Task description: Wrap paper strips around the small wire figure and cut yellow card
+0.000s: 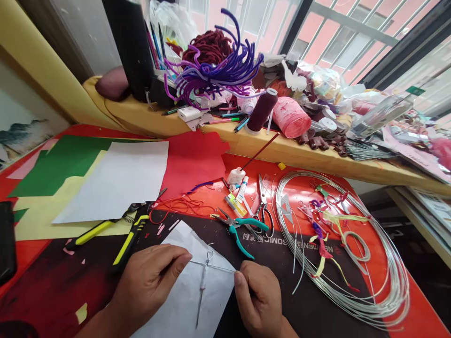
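Note:
A small wire figure (pixel 203 281) lies over a sheet of white paper (pixel 183 305). It has a twisted loop at the top, a white-wrapped middle and a bare wire stem below. My left hand (pixel 151 277) pinches the end of its left wire arm between thumb and forefinger. On the other side, my right hand (pixel 259 293) is closed with its thumb against the end of the right wire arm. Teal-handled pliers (pixel 239 227) lie open just beyond the paper. Scissors (pixel 262 202) with black handles rest behind them.
A big coil of silver wire (pixel 391 281) surrounds small ribbon-wrapped wire figures (pixel 322 234) at right. Yellow-black cutters (pixel 132 234) lie at left, by coloured paper sheets (pixel 137 164). Glue tubes (pixel 242 188) stand near a white bottle (pixel 236 176). Craft supplies crowd the windowsill (pixel 218 141).

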`<state>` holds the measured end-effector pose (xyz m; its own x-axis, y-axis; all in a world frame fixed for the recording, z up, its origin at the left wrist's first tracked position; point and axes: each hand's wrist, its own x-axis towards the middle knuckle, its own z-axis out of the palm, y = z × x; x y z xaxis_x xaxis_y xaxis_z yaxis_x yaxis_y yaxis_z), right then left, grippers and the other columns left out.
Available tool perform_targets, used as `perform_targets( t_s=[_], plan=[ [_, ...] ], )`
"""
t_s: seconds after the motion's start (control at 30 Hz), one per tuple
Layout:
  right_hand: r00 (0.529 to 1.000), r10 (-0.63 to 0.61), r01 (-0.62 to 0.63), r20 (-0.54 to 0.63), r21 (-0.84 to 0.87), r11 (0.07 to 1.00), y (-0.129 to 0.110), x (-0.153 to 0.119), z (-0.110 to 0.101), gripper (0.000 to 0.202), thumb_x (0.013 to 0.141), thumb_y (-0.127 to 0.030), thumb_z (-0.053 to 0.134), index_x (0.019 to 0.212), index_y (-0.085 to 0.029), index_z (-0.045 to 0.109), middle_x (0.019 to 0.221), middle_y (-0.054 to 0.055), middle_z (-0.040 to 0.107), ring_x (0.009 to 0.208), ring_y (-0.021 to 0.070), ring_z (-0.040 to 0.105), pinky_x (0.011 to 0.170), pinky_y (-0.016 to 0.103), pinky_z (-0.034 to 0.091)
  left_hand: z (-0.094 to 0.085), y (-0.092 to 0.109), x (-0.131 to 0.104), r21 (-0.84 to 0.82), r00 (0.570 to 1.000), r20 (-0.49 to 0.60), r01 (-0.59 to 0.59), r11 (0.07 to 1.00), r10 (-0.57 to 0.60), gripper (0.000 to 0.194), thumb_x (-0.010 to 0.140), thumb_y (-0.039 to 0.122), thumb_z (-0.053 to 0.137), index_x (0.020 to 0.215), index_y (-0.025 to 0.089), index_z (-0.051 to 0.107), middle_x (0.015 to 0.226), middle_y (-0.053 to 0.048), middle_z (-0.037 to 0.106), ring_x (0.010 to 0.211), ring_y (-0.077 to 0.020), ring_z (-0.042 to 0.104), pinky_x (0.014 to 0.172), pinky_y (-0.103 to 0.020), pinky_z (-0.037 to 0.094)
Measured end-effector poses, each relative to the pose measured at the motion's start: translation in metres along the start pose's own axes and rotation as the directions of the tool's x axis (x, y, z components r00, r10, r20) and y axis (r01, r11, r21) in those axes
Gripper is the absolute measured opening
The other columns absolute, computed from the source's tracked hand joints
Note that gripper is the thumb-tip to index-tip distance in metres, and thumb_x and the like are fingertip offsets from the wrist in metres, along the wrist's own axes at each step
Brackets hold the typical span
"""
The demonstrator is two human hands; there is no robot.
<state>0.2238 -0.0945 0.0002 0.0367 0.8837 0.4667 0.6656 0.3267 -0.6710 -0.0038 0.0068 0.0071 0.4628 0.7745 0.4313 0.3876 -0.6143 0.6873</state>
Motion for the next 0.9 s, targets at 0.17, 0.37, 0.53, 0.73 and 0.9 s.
perform_targets(
  t_s=[0.17,0.37,0.53,0.73,0.9],
  plan=[
    [0.999,-0.014,0.014,-0.029,-0.002,1.0,0.0018,0.0013,-0.0024,0.04,0.099,-0.008,0.05,0.073,-0.025,0.025,0.061,-0.007,0.029,0.05,0.0113,0.032,0.052,0.031,0.023,0.0022,-0.0025,0.0005,0.006,0.998,0.006,0.065,0.998,-0.065,0.037,0.109,0.042,0.059,0.08,0.023,0.074,0.07,0.005,0.075,0.058,-0.0113,0.072,0.058,-0.018,0.053],
    [0.994,0.035,-0.034,-0.101,0.011,0.999,0.0037,0.0014,-0.0064,0.044,0.102,-0.011,0.051,0.072,-0.025,0.022,0.061,-0.007,0.025,0.049,0.0105,0.028,0.051,0.03,0.022,0.0016,-0.0048,-0.0031,0.014,0.997,-0.02,0.08,0.997,-0.08,0.03,0.104,0.043,0.064,0.085,0.024,0.077,0.076,0.006,0.079,0.064,-0.0125,0.075,0.064,-0.018,0.054],
    [0.992,0.038,-0.033,-0.124,0.036,0.999,0.002,0.0007,-0.0055,0.045,0.103,-0.017,0.051,0.068,-0.025,0.025,0.059,-0.007,0.028,0.049,0.0103,0.03,0.05,0.029,0.023,0.0002,-0.0065,-0.0051,0.064,0.994,-0.052,0.099,0.993,-0.095,0.029,0.102,0.042,0.064,0.085,0.024,0.078,0.077,0.004,0.08,0.067,-0.0146,0.075,0.065,-0.022,0.052],
    [0.989,0.04,-0.032,-0.145,0.056,0.998,0.0015,0.0005,-0.0064,0.045,0.105,-0.023,0.052,0.066,-0.025,0.028,0.058,-0.007,0.03,0.05,0.0106,0.032,0.05,0.029,0.025,-0.0001,-0.0067,-0.0002,0.106,0.986,-0.083,0.156,0.982,-0.148,0.033,0.1,0.047,0.06,0.085,0.023,0.077,0.074,0.002,0.078,0.063,-0.0166,0.07,0.063,-0.025,0.049],
    [0.989,0.043,-0.033,-0.139,0.069,0.997,0.0,-0.0011,-0.0052,0.045,0.104,-0.027,0.051,0.066,-0.026,0.028,0.058,-0.007,0.03,0.05,0.0113,0.032,0.051,0.029,0.025,0.0025,-0.0079,0.0025,0.105,0.986,-0.087,0.15,0.983,-0.142,0.037,0.099,0.053,0.06,0.087,0.022,0.077,0.075,0.0,0.078,0.066,-0.0185,0.071,0.064,-0.026,0.049]
  ],
)
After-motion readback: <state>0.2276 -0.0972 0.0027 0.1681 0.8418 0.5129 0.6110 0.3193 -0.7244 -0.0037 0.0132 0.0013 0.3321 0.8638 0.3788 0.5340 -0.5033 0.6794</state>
